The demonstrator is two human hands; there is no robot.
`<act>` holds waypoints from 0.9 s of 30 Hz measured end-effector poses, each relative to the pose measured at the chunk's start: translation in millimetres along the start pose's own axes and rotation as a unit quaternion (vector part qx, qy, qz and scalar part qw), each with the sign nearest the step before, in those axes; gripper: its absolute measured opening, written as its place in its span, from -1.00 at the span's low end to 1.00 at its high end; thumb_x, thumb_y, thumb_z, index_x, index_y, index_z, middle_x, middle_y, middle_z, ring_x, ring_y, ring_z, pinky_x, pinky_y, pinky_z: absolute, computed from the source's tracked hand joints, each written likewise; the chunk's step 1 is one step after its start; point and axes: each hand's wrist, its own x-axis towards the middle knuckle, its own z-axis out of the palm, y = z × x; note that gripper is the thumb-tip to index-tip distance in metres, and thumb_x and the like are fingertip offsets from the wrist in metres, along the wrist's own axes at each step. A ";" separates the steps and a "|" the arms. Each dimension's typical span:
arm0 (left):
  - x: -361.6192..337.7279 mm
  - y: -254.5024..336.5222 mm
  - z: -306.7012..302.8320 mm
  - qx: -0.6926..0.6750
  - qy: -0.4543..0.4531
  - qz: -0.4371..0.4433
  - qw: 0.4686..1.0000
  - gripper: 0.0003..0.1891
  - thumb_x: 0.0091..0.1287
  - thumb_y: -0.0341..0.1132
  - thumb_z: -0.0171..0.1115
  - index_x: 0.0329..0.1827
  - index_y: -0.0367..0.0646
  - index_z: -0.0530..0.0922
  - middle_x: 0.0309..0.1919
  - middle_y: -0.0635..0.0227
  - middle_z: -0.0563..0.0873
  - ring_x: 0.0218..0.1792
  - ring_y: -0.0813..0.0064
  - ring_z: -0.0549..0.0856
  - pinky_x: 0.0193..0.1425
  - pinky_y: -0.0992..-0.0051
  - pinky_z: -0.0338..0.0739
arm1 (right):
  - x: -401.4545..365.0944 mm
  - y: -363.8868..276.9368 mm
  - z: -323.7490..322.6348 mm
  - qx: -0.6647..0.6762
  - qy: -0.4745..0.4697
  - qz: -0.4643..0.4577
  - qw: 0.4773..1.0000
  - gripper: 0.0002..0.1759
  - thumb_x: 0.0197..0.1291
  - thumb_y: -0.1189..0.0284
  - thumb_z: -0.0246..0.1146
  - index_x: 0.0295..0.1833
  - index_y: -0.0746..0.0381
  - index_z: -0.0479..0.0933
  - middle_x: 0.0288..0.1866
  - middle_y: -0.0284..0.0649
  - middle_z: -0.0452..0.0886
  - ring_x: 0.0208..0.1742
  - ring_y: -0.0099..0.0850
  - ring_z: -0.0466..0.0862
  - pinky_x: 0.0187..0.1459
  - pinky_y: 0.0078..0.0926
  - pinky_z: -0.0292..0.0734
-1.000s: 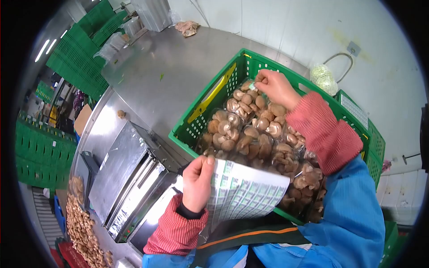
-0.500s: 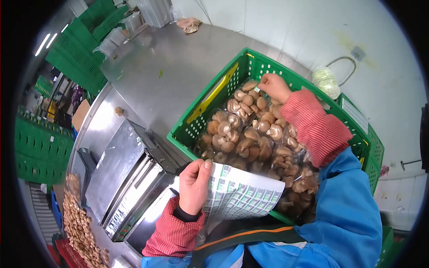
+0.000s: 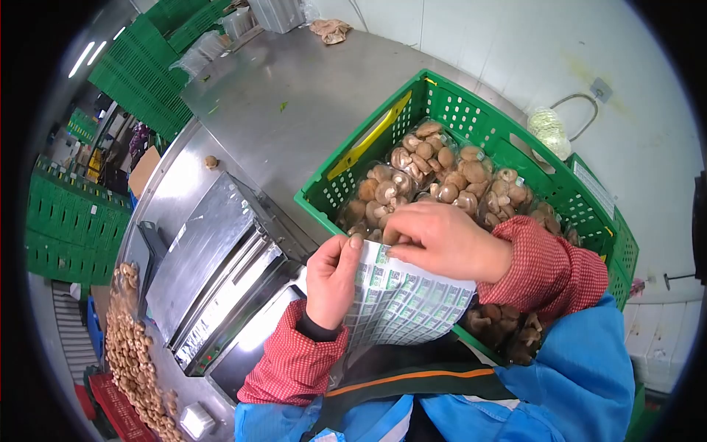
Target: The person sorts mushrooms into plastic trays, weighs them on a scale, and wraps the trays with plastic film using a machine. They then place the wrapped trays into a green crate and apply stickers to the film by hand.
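A sheet of small green-and-white stickers with printed square codes hangs curved in front of my body. My left hand grips its upper left corner, thumb on top. My right hand is closed at the sheet's top edge, thumb and fingertips pinching beside a sticker near that corner. Behind the hands, clear bags of brown mushrooms fill a green crate. Some of the bags carry a small label. My right hand and forearm hide the middle of the crate.
Left of the crate stands a metal-topped machine. Loose mushrooms lie along the table's left edge, and one mushroom sits beyond the machine. At the back rest a crumpled brown cloth and, by the wall, a roll of string.
My right hand has come back from a mushroom bag at the crate's far side to the top edge of the sticker sheet. My left hand keeps its hold on the sheet.
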 end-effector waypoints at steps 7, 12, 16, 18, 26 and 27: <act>-6.6 0.4 0.3 -0.010 0.015 -0.003 1.000 -0.66 0.48 -0.28 0.13 -0.51 -0.19 0.40 -0.59 0.66 0.33 -0.50 0.81 0.23 -0.46 0.66 0.16 | -11.5 -11.2 8.3 -0.037 0.059 -0.089 0.994 -0.85 0.07 0.45 0.31 -0.30 0.26 0.49 -0.40 -0.25 0.54 -0.32 -0.32 0.59 -0.30 -0.40 0.46; -22.8 -20.2 -20.8 -0.005 0.024 -0.029 0.999 -0.69 0.47 -0.28 0.14 -0.49 -0.19 0.44 -0.57 0.66 0.34 -0.48 0.81 0.25 -0.43 0.66 0.16 | 6.9 72.4 -7.2 0.139 0.084 0.240 0.957 -0.77 0.19 0.37 0.27 -0.23 0.35 0.51 -0.46 -0.25 0.59 -0.40 -0.53 0.58 -0.38 -0.48 0.47; -33.0 -23.8 -26.4 -0.007 0.045 -0.043 0.998 -0.70 0.47 -0.29 0.15 -0.47 -0.19 0.43 -0.56 0.65 0.34 -0.47 0.79 0.26 -0.41 0.66 0.17 | 29.1 142.5 24.0 0.025 0.045 0.207 0.977 -0.74 0.16 0.35 0.28 -0.25 0.36 0.49 -0.40 -0.07 0.62 -0.33 -0.24 0.65 -0.28 -0.30 0.51; -33.6 -25.9 -28.3 -0.011 0.056 -0.043 0.997 -0.70 0.47 -0.29 0.15 -0.47 -0.19 0.43 -0.56 0.65 0.34 -0.47 0.79 0.26 -0.41 0.66 0.17 | 44.6 149.3 35.8 -0.061 0.013 0.215 0.975 -0.67 0.14 0.28 0.30 -0.23 0.36 0.46 -0.32 0.03 0.63 -0.25 -0.05 0.65 -0.21 -0.14 0.52; -32.2 -18.8 -34.4 -0.052 0.142 -0.032 0.988 -0.64 0.49 -0.26 0.11 -0.54 -0.13 0.37 -0.57 0.65 0.38 -0.49 0.82 0.26 -0.42 0.68 0.19 | -7.7 19.2 -5.7 0.213 -0.085 0.213 0.950 -0.22 0.09 0.17 0.42 0.27 0.39 0.24 -0.33 -0.16 0.60 -0.27 -0.41 0.64 -0.25 -0.41 0.55; -32.2 -18.2 -34.7 -0.059 0.146 -0.030 0.987 -0.64 0.49 -0.25 0.12 -0.53 -0.13 0.37 -0.57 0.65 0.39 -0.50 0.81 0.26 -0.42 0.68 0.20 | -19.6 -9.0 -14.8 0.232 -0.149 0.258 0.926 -0.26 0.15 0.49 0.36 0.38 0.22 0.13 -0.26 -0.29 0.57 -0.20 -0.54 0.59 -0.14 -0.52 0.52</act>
